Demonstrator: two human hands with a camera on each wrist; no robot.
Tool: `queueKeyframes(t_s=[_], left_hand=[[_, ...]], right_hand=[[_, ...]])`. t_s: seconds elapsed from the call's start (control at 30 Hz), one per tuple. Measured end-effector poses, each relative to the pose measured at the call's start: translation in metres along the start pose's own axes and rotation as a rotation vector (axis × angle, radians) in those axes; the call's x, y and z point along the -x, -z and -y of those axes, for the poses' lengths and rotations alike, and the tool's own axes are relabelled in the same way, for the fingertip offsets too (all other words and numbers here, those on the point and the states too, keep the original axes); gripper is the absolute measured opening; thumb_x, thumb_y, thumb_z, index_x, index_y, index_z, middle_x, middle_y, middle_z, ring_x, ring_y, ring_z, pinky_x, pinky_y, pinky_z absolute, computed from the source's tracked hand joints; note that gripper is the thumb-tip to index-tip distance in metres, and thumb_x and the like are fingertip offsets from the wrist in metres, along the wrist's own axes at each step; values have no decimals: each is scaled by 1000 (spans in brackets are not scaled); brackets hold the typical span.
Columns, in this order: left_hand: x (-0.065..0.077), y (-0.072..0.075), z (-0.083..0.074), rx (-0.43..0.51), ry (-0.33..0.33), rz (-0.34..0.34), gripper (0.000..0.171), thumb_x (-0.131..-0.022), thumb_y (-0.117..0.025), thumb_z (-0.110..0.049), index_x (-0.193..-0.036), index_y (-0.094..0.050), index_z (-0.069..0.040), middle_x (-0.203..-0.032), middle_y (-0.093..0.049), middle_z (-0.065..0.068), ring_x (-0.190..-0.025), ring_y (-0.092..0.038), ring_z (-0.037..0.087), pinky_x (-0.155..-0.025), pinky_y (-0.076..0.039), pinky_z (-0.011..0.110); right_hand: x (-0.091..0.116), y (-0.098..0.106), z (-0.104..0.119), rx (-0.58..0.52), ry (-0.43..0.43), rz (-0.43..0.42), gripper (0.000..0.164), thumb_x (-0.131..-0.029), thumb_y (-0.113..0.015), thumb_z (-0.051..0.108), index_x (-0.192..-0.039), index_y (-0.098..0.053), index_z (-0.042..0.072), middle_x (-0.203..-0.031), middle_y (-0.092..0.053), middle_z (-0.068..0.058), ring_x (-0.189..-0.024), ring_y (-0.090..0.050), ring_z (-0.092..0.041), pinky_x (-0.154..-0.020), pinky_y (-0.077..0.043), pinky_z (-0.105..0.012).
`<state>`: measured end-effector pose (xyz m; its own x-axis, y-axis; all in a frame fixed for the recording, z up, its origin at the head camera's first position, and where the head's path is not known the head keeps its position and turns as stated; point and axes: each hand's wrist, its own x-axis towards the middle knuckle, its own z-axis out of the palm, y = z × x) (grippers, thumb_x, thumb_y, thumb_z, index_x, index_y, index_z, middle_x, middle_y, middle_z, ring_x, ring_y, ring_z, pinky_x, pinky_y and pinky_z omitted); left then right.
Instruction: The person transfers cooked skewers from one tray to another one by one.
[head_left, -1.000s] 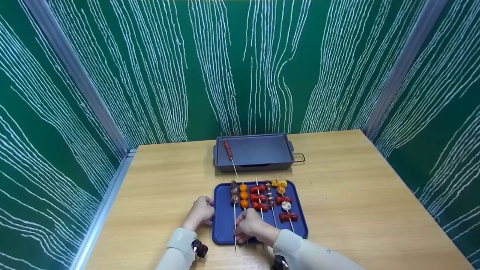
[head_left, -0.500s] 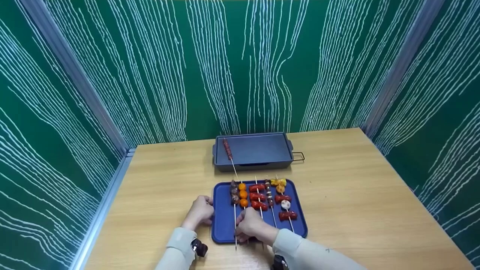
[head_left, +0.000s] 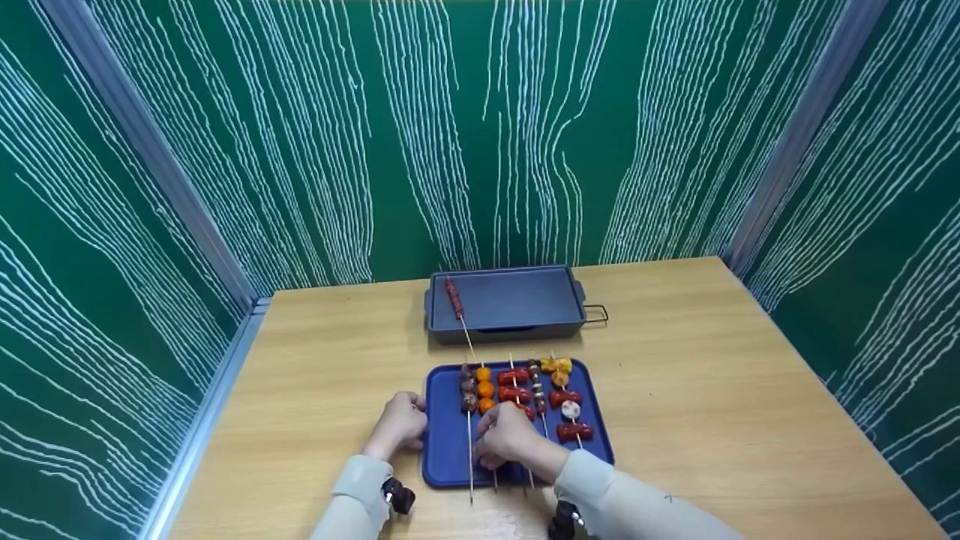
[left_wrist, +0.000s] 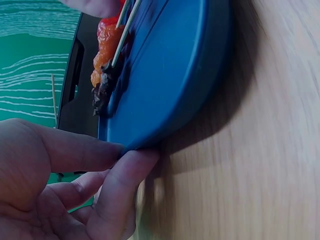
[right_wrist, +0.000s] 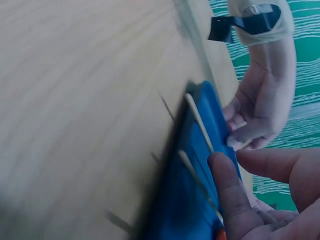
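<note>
A blue tray [head_left: 442, 450] carries several food skewers. In the left wrist view, my left hand [left_wrist: 85, 180] pinches the tray's rim between thumb and finger at its left side. My right hand [head_left: 510, 435] hovers low over the tray's front half, thumb and forefinger slightly apart. In the right wrist view its fingertips are beside the bare stick of the dark meat skewer [head_left: 469, 390]. Beside that lies the orange ball skewer [head_left: 485, 390], its lower part hidden by the hand. The red sausage skewer [head_left: 514, 376] is partly covered too.
Farther right on the tray lie a thin skewer of small pieces [head_left: 538, 390] and a mixed skewer [head_left: 570, 410]. Behind the tray stands a dark grill [head_left: 517, 300] with a wire handle at its right, bearing one reddish meat skewer [head_left: 454, 300]. Green walls surround the wooden table [head_left: 720, 390].
My right hand has shifted slightly up and right, away from the dark meat skewer's stick, now covering the lowest red sausage. My left hand stays at the tray's rim.
</note>
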<state>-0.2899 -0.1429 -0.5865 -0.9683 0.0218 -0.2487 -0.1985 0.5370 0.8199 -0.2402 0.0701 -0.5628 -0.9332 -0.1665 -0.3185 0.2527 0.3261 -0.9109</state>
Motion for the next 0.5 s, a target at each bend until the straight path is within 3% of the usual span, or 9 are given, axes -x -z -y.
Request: queueKeyframes(t_s=[0.17, 0.5], left_hand=[[-1, -1, 0, 16, -5, 8, 28, -83, -45, 8, -105, -63, 4, -91, -59, 11, -64, -68, 22, -48, -64, 32], [1, 0, -5, -42, -11, 13, 21, -83, -47, 8, -96, -60, -1, -84, -57, 8, -57, -66, 20, -46, -62, 31]], right_hand=[[-1, 14, 8, 2, 9, -26, 26, -78, -80, -14, -100, -67, -8, -69, -73, -15, -53, -70, -18, -53, -67, -36], [-2, 46, 14, 60, 44, -90, 18, -84, -81, -7, -94, -69, 0, -71, -68, -5, -54, -65, -14, -48, -57, -23]])
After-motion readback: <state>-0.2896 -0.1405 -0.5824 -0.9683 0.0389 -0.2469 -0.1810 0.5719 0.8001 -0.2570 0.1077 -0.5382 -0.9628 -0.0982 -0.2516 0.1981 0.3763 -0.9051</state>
